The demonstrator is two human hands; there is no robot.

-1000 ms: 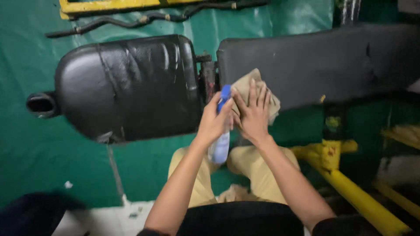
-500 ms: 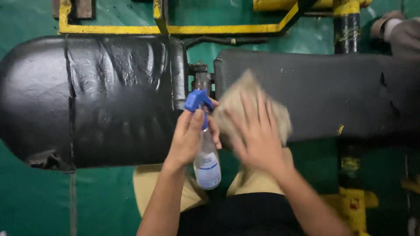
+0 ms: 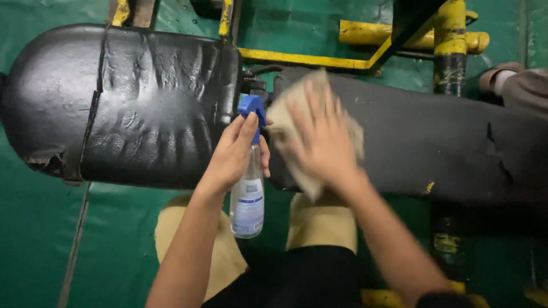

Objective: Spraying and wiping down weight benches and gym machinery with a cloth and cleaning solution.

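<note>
- The bench has two black pads: the seat pad [image 3: 125, 102] at 9 o'clock, shiny and wrinkled, and the long pad [image 3: 434, 142] from centre to 3 o'clock, dull, with small tears near its right end.
- The yellow frame [image 3: 365, 54] lies on the green floor [image 3: 34, 228] at 12 to 1 o'clock.
- The right hand [image 3: 322, 134] is spread flat, fingers open, and presses the cloth [image 3: 282, 117] on the left end of the long pad. The step, as I judge it, is wiping this pad.
- The left hand [image 3: 234, 154] is closed around the neck of the spray bottle [image 3: 248, 194], just left of the cloth; the blue head is at the gap between the pads.
- The next move calls for firm flat pressure and a long stroke toward 3 o'clock, with the bottle kept out of the cloth's way.
- Hard to see: the right hand and cloth are blurred; the hinge between the pads is mostly hidden. I cannot tell whether a finger is on the trigger.
- At 2 o'clock another person's sleeve [image 3: 522, 85] is cut off by the edge.
</note>
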